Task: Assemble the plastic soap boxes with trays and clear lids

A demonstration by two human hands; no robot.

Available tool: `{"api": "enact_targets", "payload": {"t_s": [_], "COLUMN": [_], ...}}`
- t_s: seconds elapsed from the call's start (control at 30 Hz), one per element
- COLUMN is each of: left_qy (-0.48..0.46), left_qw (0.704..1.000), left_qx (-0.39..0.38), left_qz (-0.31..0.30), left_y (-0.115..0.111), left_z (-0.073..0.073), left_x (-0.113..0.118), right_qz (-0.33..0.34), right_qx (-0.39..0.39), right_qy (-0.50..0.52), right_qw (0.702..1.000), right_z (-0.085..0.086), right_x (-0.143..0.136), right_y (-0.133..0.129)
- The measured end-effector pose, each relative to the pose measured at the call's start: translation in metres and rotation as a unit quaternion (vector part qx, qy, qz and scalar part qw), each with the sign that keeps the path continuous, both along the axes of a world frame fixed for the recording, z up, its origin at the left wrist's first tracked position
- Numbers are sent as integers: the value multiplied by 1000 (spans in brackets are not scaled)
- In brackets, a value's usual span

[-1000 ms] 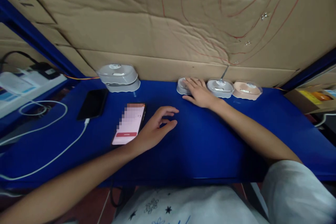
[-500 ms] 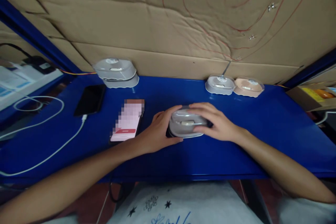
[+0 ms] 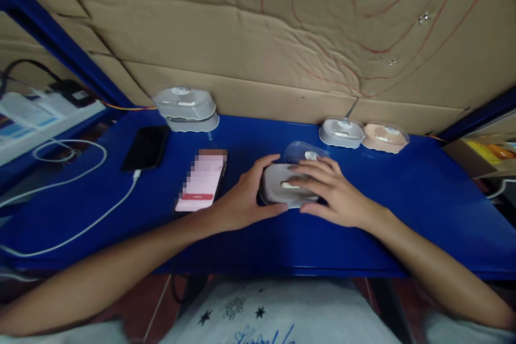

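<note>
A grey oval box [image 3: 274, 177] with a pale handle piece on top rests on the blue table in front of me. Around its left end curves my left hand [image 3: 252, 196], thumb along the near edge and fingers at the far side. My right hand [image 3: 334, 191] lies over the box's right part with its fingers spread across the top. Just behind the box is a clear lid [image 3: 296, 151] with a round white sticker, partly hidden by my right fingers.
On the blue table [image 3: 250, 247], a lit phone [image 3: 203, 180] and a dark phone [image 3: 145, 148] with a white cable lie left. Stacked grey boxes [image 3: 187, 110], another grey box [image 3: 342, 133] and a peach box [image 3: 385, 137] line the cardboard wall [image 3: 181, 27].
The clear lid has come off the grey box and now lies behind it. My right hand has spread over the box top. The view has shifted slightly.
</note>
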State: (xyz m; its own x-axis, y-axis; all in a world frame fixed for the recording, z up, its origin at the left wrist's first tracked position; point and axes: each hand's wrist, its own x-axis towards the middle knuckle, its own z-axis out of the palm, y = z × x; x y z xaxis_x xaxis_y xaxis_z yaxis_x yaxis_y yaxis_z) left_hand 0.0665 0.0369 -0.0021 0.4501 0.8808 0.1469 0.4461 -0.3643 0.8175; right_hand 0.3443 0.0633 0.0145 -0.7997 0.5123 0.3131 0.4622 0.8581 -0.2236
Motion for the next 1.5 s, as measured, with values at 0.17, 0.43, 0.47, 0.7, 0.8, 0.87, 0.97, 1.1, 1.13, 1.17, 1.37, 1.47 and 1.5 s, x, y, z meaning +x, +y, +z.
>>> {"api": "enact_targets", "payload": {"t_s": [0.17,0.43,0.47,0.7,0.8,0.87,0.97,1.1,1.13,1.17,1.37,1.47,1.5], "left_qy": [32,98,80,-266,-384,-377,-252,-177,-189,-207,-296,-316,-319], "left_qw": [999,995,997,961,913,910,956,982,980,976,945,931,927], "left_qx": [3,2,-4,-56,-118,-147,-116,-55,-52,-52,-132,-176,-189], "left_qz": [-10,16,16,43,75,93,90,46,37,31,33,46,51], "left_y": [-1,-1,-2,-2,4,7,8,2,1,0,4,7,8], "left_z": [-1,-3,-1,14,17,16,10,3,3,3,9,12,13], "left_x": [2,0,-1,-2,-2,-1,0,3,3,3,1,0,0], "right_qz": [-4,-109,-141,-146,-149,-169,-201,-103,-62,-29,0,-20,-24], "right_qx": [-47,-242,-288,-495,-501,-480,-371,-152,-126,-110,-58,-55,-58], "right_qy": [-34,247,313,586,595,584,522,297,238,190,74,51,47], "right_qw": [998,932,894,624,611,632,741,937,961,975,996,997,997], "right_z": [2,3,5,12,7,2,-5,-8,-8,-7,-10,-15,-16], "right_x": [-7,17,19,21,19,18,18,12,9,5,-6,-1,0], "right_y": [-12,20,24,34,35,35,32,11,4,-3,-15,-5,-3]}}
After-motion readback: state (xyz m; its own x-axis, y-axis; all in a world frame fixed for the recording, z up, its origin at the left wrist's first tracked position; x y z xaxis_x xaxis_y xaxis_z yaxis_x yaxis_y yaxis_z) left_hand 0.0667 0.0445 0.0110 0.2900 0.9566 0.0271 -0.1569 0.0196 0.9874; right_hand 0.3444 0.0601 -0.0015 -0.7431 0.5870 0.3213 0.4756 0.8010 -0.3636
